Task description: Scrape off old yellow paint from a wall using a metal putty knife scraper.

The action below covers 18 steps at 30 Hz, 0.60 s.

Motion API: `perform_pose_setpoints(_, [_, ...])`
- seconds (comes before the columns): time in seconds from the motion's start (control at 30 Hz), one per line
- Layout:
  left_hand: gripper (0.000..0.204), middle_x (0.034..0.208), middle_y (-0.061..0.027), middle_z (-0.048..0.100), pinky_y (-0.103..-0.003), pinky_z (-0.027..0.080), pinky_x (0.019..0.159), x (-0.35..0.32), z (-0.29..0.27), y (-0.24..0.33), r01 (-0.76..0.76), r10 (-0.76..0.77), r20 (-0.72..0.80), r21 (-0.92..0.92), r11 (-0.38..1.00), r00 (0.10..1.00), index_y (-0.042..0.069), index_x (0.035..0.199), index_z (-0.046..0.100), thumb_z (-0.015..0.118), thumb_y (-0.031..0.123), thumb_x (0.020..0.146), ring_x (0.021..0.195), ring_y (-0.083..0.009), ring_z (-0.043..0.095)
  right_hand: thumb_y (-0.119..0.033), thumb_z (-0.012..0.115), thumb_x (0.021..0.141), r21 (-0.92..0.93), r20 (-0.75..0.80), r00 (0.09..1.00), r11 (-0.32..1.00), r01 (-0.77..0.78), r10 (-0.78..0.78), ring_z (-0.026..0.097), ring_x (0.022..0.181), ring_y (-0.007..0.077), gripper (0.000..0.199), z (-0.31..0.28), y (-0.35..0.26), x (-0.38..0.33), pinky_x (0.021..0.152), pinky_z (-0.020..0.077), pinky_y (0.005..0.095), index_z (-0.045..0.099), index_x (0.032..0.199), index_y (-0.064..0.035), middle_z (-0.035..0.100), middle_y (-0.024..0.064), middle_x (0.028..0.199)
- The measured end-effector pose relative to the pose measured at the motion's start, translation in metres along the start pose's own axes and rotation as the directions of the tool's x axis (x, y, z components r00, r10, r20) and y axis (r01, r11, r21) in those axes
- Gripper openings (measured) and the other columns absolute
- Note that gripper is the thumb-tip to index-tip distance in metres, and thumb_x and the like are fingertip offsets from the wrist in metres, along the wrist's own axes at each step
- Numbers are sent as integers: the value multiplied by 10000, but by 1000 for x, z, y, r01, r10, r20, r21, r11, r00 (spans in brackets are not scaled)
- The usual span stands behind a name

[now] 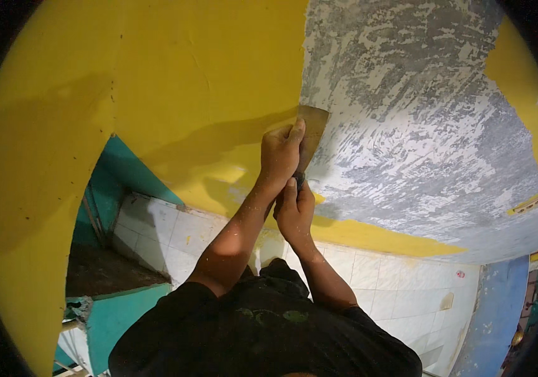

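Flat rust-brown metal scraper blade [311, 129] is pressed against the wall at the edge between yellow paint [206, 75] and bared grey-white plaster [407, 125]. Paint stripping is judged to be in progress; continued firm strokes along the yellow margin appear required. The left hand [279, 154] is closed over the blade's base, the right hand [296, 210] wrapped tightly round the handle below. White wall tiles [382, 276] are noted beneath.
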<state>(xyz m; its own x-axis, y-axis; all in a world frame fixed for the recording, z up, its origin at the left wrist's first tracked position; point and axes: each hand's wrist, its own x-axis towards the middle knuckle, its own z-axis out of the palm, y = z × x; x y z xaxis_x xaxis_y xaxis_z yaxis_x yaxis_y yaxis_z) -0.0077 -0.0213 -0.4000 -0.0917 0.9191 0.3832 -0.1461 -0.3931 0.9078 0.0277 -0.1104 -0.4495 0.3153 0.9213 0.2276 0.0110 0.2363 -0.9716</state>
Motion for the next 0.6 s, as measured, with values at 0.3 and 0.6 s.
perform_pose_setpoints(0.3, [416,488,13,424,-286,313,447,6,-1,19,75,-73,30,-53,996,997,26,554,456,510,307,857,468,-91,381,-216,392,923,16,33,994,994,-104,103,438,512,96,249,-2,-26,4,467,354,273,463,799,-12,464,28,556])
perform_pose_setpoints(0.6, [402,470,-4,409,-286,321,443,21,1,37,64,-59,64,-86,994,996,24,553,449,503,282,857,452,-105,383,-210,390,924,16,35,997,997,-72,71,423,481,89,246,2,-41,17,445,341,262,471,805,-11,452,19,542])
